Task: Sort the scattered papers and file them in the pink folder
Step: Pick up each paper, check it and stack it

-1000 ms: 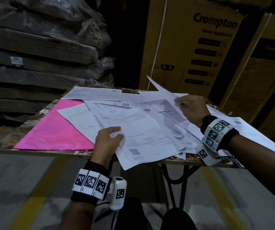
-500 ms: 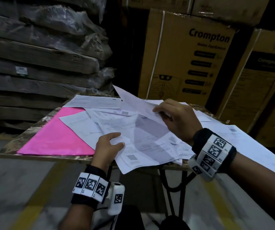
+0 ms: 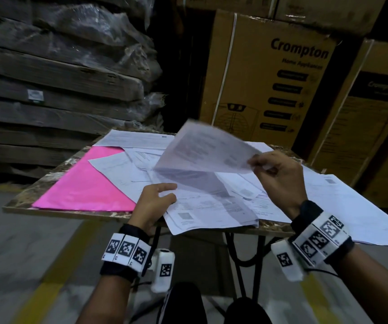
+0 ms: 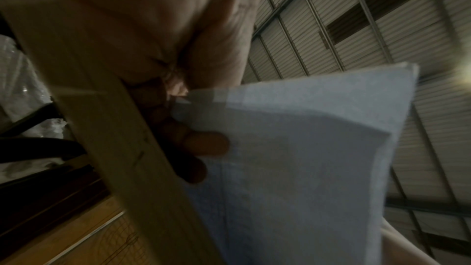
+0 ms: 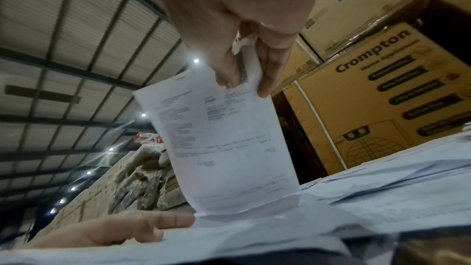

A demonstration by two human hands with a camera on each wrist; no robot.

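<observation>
A pink folder [image 3: 87,187] lies flat on the left half of the small table [image 3: 48,212], partly under printed sheets. Scattered papers [image 3: 214,206] cover the middle and right. My left hand [image 3: 157,199] holds the near stack at the table's front edge, thumb on top and fingers [image 4: 203,146] under the overhanging sheets [image 4: 305,168]. My right hand [image 3: 265,164] pinches one printed sheet [image 3: 202,150] by its right edge and holds it lifted above the pile. In the right wrist view that sheet [image 5: 224,142] hangs from the thumb and fingers, its lower edge near the pile.
Tall Crompton cardboard boxes [image 3: 270,76] stand right behind the table. Plastic-wrapped flat stacks [image 3: 59,73] fill the left background. Some sheets [image 3: 363,213] overhang the table's right edge. Black table legs [image 3: 242,251] and grey floor with yellow lines [image 3: 55,272] lie below.
My right hand has lifted one sheet off the pile and drawn it up and toward me. My left hand has stayed on the near stack.
</observation>
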